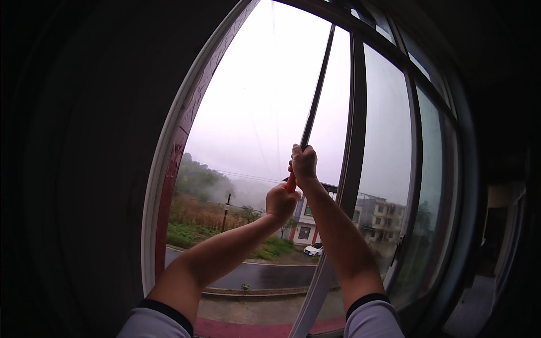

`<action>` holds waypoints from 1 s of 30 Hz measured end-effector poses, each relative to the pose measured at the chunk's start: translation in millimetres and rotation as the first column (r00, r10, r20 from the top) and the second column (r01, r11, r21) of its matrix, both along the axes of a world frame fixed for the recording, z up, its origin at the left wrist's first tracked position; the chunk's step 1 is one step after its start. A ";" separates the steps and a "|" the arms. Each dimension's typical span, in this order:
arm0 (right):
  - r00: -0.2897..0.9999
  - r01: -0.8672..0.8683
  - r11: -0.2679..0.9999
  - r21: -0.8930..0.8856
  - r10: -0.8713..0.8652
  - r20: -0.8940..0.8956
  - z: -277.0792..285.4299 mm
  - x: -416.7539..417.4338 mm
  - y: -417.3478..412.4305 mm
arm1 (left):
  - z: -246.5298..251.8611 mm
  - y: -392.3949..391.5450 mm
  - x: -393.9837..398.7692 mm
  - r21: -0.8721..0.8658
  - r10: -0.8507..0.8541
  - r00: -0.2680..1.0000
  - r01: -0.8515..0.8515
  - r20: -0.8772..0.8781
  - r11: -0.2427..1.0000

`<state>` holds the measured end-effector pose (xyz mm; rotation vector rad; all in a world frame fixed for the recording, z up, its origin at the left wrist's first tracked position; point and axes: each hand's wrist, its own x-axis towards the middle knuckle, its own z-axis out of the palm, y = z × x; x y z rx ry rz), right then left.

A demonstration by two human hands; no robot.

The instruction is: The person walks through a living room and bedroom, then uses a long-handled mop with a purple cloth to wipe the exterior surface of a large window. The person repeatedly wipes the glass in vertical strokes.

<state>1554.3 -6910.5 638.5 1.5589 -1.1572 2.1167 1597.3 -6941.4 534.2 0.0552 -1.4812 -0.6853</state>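
Both my arms reach forward and up in front of a window opening. My left hand [282, 200] is closed around the lower end of a red handle [291, 182]. Just above it, my right hand [304, 162] grips the same tool where the red part meets a long dark pole [317, 95]. The pole slants up and slightly right to the top of the opening, and its upper end is hidden or too dark to make out against the frame.
The window's light side frame [158, 177] stands at left. A dark upright [356, 118] and glass panes [386, 126] are at right. Outside lie a wet road [270, 274], a parked white car [313, 249], grass and houses. A dark wall fills the left.
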 end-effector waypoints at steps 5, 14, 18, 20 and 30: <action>0.998 -0.014 0.999 -0.030 0.012 -0.056 -9.5 3.3 -12.2 | -10.9 -3.4 -4.8 0.034 0.042 0.997 -0.039 -0.066 0.999; 0.988 0.075 0.996 -0.042 -0.080 -0.133 -155.3 -20.5 -68.7 | -145.7 -25.2 -10.7 0.106 0.046 0.997 -0.038 -0.068 0.994; 0.999 -0.034 0.996 0.086 0.034 0.003 -203.2 -8.4 -51.2 | -191.8 -21.8 -6.4 0.160 0.001 1.000 -0.001 0.004 0.987; 0.994 -0.094 0.990 0.102 0.088 0.057 -221.6 -5.6 -35.0 | -209.0 -9.3 -5.2 0.145 0.013 1.000 -0.015 0.018 0.989; 0.904 -0.349 0.922 0.166 0.284 0.320 -310.1 10.9 22.1 | -293.9 32.2 9.8 0.208 -0.087 0.985 0.055 0.150 0.977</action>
